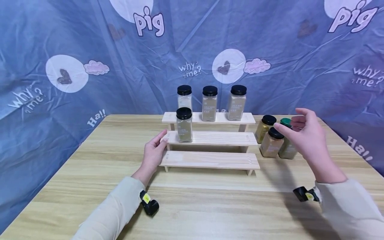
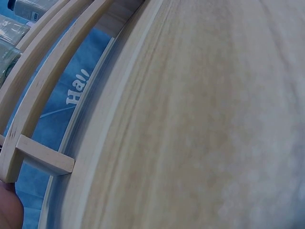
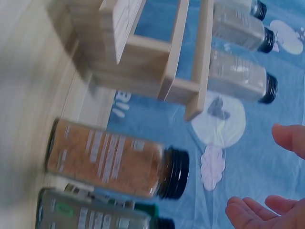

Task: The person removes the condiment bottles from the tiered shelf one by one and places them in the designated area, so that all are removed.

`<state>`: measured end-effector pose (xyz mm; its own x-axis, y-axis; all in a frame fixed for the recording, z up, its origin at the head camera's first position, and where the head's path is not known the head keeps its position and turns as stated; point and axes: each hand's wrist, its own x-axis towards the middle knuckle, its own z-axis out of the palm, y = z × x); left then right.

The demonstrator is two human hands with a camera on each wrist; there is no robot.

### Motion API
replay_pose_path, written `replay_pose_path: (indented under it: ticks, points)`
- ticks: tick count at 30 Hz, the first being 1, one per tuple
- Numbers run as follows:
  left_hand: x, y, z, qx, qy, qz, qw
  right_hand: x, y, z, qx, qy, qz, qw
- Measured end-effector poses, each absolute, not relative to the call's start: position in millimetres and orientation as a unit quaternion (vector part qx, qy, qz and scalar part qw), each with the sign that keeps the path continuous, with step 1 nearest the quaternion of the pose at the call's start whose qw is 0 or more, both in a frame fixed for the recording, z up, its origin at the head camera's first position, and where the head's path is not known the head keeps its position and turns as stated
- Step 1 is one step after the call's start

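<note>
A three-tier wooden rack (image 1: 210,159) stands on the table. My left hand (image 1: 154,151) grips its left end at the middle tier, and a fingertip (image 2: 9,207) shows below the wood in the left wrist view. On that tier's left end stands a spice jar (image 1: 184,128) with greenish-grey contents. The top tier carries a white-filled jar (image 1: 184,100) and two beige-filled jars (image 1: 209,106). My right hand (image 1: 310,138) hovers by the jars right of the rack, thumb and fingers apart, nothing between them. Nearest it are an orange-brown spice jar (image 3: 107,160) and a grey-green one (image 3: 90,212).
Behind the orange-brown jar stand a yellowish jar (image 1: 264,128) with a black lid and a jar with a green lid (image 1: 286,122), partly hidden. A blue printed cloth (image 1: 168,50) hangs behind the table (image 1: 210,210). Each wrist wears a small black camera (image 1: 150,205).
</note>
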<state>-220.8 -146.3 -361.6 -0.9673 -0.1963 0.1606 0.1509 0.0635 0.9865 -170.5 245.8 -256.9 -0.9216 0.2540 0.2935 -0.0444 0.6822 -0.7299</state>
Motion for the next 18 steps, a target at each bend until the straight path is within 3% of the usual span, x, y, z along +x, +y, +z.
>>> replay_pose_path:
  ticks: [18]
  points:
    - [-221,-146,-362,0.014,-0.716,-0.687,0.122,-178,191,-263,0.009,-0.876,0.439,0.199]
